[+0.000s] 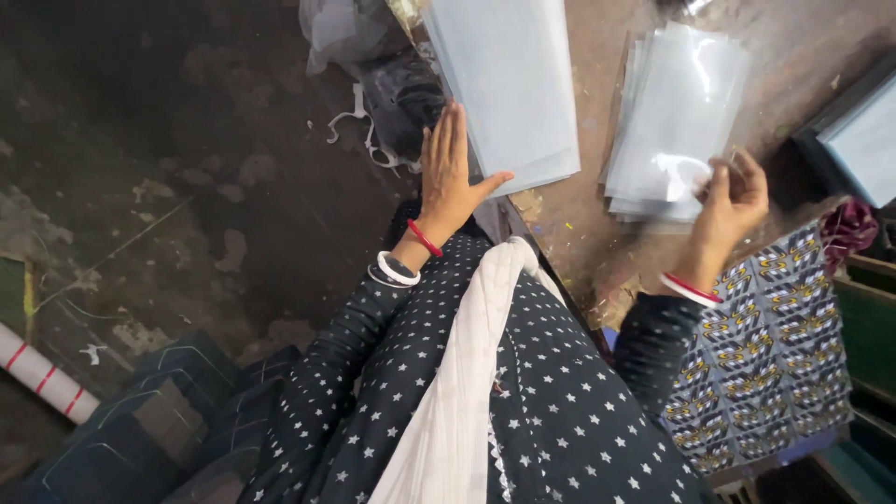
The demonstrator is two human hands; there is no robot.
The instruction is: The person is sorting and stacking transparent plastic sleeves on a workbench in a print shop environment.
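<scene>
**Hands at two stacks of clear sheets**

On the worn brown surface (pixel 597 121), the left hand (pixel 446 173) lies flat and fully open, fingers together, its thumb touching the lower edge of a pale blue-grey stack of rectangular plastic sheets (pixel 509 84). The right hand (pixel 733 201) is curled nearly shut, pinching the near edge of a fanned stack of clear glossy plastic sheets (pixel 677 112). A crumpled clear bag (pixel 341 33) lies past the left hand; a blue-and-yellow patterned cloth (pixel 765 345) hangs beside the right wrist.
</scene>
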